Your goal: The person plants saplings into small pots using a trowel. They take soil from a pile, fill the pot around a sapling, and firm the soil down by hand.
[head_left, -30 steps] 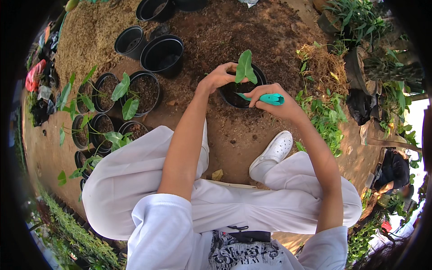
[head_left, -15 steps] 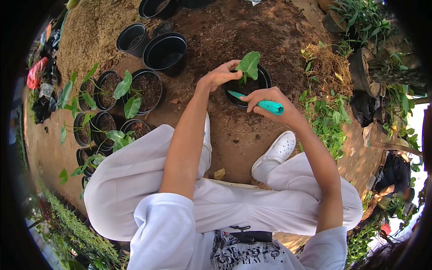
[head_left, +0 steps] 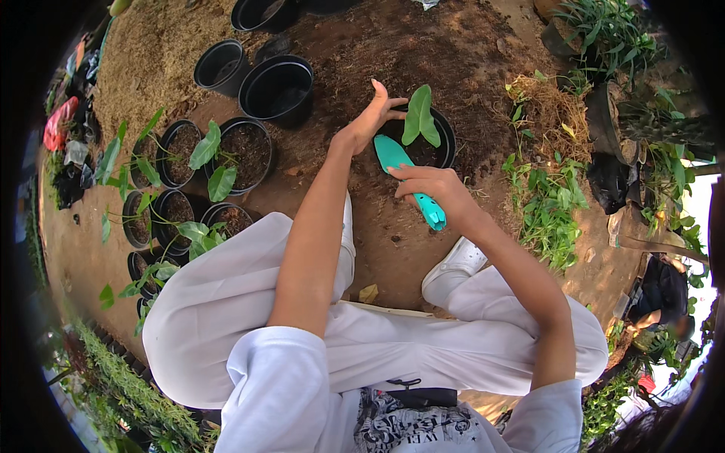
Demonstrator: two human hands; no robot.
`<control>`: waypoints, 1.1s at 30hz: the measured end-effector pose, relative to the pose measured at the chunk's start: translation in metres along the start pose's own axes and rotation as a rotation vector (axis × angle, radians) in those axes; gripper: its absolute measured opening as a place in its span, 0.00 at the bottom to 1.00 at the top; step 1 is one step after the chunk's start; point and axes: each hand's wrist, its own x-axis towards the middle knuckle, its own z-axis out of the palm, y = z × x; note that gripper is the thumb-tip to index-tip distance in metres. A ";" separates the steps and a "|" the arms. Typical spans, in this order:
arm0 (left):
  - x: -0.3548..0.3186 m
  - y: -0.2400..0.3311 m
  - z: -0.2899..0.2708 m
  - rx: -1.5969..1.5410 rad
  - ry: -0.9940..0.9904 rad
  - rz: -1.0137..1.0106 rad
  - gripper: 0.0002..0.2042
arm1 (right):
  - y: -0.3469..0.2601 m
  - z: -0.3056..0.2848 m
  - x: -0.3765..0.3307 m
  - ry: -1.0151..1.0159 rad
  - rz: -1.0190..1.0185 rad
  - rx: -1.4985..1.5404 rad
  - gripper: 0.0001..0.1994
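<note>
A black pot filled with dark soil sits on the ground in front of me, with a green seedling standing in it. My left hand is at the pot's left rim, fingers spread and lifted, nothing in it. My right hand grips a teal garden trowel by its handle. The trowel's blade points up and left, just outside the pot's near rim. My legs in white trousers and a white shoe fill the lower part of the view.
Two empty black pots stand at upper left beside a mound of brown soil. Several planted pots with leafy seedlings line the left side. Weeds and dry roots lie to the right, with more plants beyond.
My right hand has drawn the trowel out of the pot and down toward me. My left hand has lifted off the soil and opened its fingers.
</note>
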 end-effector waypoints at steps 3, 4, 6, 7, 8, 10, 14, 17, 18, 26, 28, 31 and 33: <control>0.001 -0.001 0.002 0.012 -0.014 0.036 0.65 | 0.014 0.024 -0.010 -0.011 -0.012 -0.193 0.08; 0.002 0.000 0.003 0.030 -0.016 0.045 0.64 | 0.021 0.034 -0.015 -0.002 -0.004 -0.238 0.08; 0.001 0.001 0.004 0.062 -0.013 0.048 0.63 | 0.028 0.044 -0.017 -0.006 0.004 -0.251 0.08; 0.001 0.001 0.005 0.075 -0.010 0.042 0.63 | 0.032 0.046 -0.018 -0.021 0.021 -0.222 0.08; 0.000 0.003 0.005 0.090 -0.002 0.039 0.62 | 0.033 0.044 -0.016 -0.036 0.033 -0.194 0.08; 0.000 0.000 0.002 0.090 0.008 0.030 0.61 | 0.020 0.023 -0.003 -0.045 0.029 -0.082 0.08; 0.007 -0.006 0.003 0.159 0.009 0.006 0.59 | 0.008 0.004 -0.007 -0.067 -0.027 -0.065 0.09; 0.007 -0.004 0.006 0.164 0.014 0.019 0.58 | -0.001 -0.008 -0.022 -0.223 0.033 -0.092 0.08; 0.006 -0.003 0.007 0.162 0.005 0.021 0.58 | -0.001 -0.009 -0.026 -0.199 -0.007 -0.164 0.07; 0.000 0.007 0.016 0.153 0.071 -0.051 0.56 | 0.021 -0.013 -0.023 -0.252 0.073 -0.161 0.04; -0.001 0.007 0.016 0.160 0.064 -0.044 0.56 | 0.020 -0.019 -0.015 -0.293 0.055 -0.166 0.05; -0.002 0.005 0.011 0.150 0.060 -0.036 0.55 | 0.001 -0.027 -0.002 -0.317 0.041 -0.139 0.04; 0.000 0.001 0.008 0.136 0.049 -0.027 0.55 | -0.008 -0.023 0.001 -0.263 -0.003 -0.134 0.04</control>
